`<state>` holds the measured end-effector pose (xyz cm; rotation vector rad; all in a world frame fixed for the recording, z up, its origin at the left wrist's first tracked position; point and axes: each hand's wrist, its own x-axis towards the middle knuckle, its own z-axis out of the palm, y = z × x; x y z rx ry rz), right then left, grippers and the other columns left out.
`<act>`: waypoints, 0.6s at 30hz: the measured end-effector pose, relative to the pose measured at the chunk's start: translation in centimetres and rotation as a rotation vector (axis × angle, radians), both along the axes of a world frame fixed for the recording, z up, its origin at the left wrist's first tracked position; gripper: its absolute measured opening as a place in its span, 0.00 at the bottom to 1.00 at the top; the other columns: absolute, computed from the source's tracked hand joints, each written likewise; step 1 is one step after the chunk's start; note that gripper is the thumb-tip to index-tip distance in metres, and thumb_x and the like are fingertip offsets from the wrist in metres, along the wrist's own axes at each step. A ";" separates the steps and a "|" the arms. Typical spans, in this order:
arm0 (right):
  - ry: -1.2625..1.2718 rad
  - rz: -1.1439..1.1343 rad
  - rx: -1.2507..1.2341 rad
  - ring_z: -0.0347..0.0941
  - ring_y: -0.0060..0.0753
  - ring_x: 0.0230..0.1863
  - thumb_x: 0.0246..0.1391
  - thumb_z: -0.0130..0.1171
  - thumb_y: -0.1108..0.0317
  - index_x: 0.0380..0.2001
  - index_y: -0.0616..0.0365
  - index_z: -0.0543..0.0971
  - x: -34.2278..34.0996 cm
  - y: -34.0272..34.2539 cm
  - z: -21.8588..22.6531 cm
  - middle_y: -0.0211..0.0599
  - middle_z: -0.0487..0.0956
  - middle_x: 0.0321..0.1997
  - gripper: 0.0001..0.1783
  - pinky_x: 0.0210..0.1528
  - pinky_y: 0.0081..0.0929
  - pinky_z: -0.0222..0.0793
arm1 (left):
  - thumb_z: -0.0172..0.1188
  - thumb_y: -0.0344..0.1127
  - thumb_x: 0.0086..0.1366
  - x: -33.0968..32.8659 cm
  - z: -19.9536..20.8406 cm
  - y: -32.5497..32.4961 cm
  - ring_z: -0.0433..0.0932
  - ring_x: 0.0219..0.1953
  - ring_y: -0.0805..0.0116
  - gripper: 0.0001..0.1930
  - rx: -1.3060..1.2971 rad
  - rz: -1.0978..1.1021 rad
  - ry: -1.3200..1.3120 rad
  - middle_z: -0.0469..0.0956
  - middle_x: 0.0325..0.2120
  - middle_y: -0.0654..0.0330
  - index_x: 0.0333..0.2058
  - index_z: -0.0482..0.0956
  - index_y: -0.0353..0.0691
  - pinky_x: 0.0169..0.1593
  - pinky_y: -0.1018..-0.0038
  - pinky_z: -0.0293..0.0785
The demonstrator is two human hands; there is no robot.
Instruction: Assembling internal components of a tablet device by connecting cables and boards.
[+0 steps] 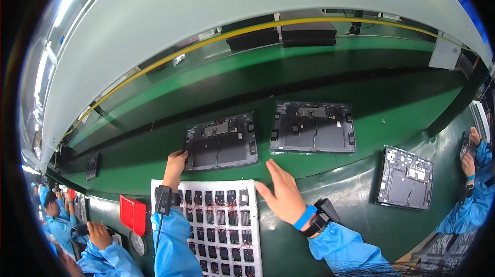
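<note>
A: Where are the hands?

B: Well apart. The left hand (176,166) is at the near left corner of an open laptop case (220,142), thumb side against the edge. I can't tell whether its fingers curl underneath, so it could be gripping or only steadying.

A: And the right hand (283,194)?

B: Holding nothing. Its fingers are straight, the thumb spread away, and the tips lie just short of the near left corner of a second case (313,127) — near it, not touching as far as I can see.

A: Why do both cases lie like that?

B: Flat on the green worktop (340,189), side by side with a gap between them, the insides facing up. I'd judge that leaves the boards and cables in plain sight, and gives fingers room at the edges.

A: What about the foam tray (256,225)?

B: It lies close to the body, partly under the left forearm. Its pockets hold small black parts (220,197) in rows, some with red wires; separate pockets probably help prevent tangling.

A: Anything beside it?

B: A red bin (133,214) to the left, within easy reach, I'd say.
</note>
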<state>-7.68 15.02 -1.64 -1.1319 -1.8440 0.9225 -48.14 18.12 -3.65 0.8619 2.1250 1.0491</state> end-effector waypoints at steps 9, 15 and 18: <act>0.072 0.114 -0.270 0.66 0.68 0.74 0.71 0.60 0.43 0.73 0.79 0.62 -1.9 2.6 1.6 0.73 0.69 0.73 0.49 0.75 0.50 0.62 | 0.59 0.36 0.78 -0.6 0.0 -1.4 0.80 0.45 0.67 0.21 0.095 0.046 -0.085 0.83 0.49 0.52 0.60 0.76 0.23 0.55 0.69 0.73; 0.229 0.089 -0.276 0.67 0.67 0.75 0.70 0.61 0.41 0.74 0.77 0.62 -0.6 2.2 2.6 0.72 0.71 0.72 0.50 0.77 0.47 0.61 | 0.55 0.35 0.81 3.2 4.6 -2.1 0.83 0.50 0.61 0.16 0.229 0.079 -0.374 0.81 0.51 0.51 0.60 0.72 0.31 0.55 0.58 0.81; 0.319 0.079 -0.229 0.68 0.64 0.75 0.70 0.64 0.46 0.74 0.75 0.62 0.6 0.5 5.8 0.71 0.71 0.73 0.48 0.77 0.46 0.62 | 0.54 0.34 0.81 4.2 7.8 -4.8 0.82 0.51 0.62 0.14 0.346 0.073 -0.463 0.80 0.50 0.54 0.59 0.73 0.35 0.58 0.57 0.81</act>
